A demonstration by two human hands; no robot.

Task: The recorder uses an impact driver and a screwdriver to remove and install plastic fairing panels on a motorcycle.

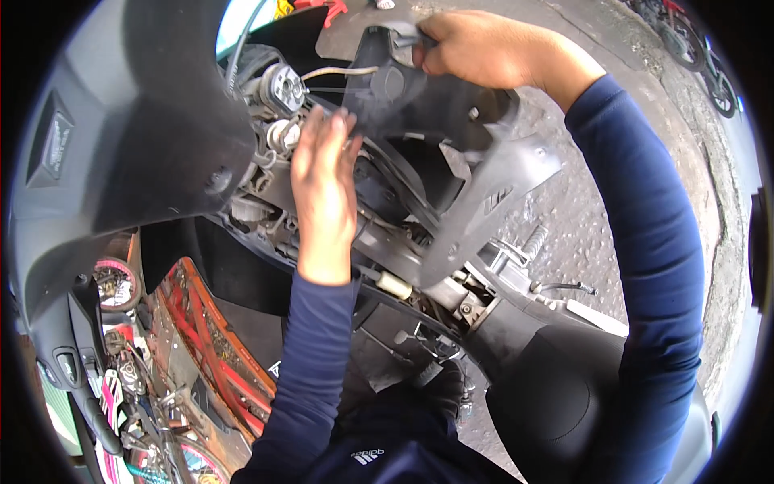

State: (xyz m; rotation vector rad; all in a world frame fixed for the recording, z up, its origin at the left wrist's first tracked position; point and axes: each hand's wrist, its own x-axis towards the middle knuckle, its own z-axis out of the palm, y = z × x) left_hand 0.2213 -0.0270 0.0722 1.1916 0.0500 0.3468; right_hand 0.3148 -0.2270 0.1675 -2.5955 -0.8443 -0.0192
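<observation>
My right hand (476, 50) is closed on the upper edge of a dark plastic fairing panel (451, 105), holding it up on the far side of a motorcycle. The panel's lighter grey lower part (496, 194) slants down toward the seat and is slightly blurred. Over the bike's exposed frame is my left hand (326, 173), its fingers stretched out and smeared at the tips. It is beside the ignition lock (282, 89) and a pale round fitting (282, 135). A thin light cable (339, 73) runs from near the lock to the panel.
The grey front cowl (129, 129) fills the left side. A black seat (556, 387) lies at lower right. An orange-red body panel (214, 331) and bicycle parts (141, 387) crowd the lower left. Parked two-wheelers (701, 60) stand at far right.
</observation>
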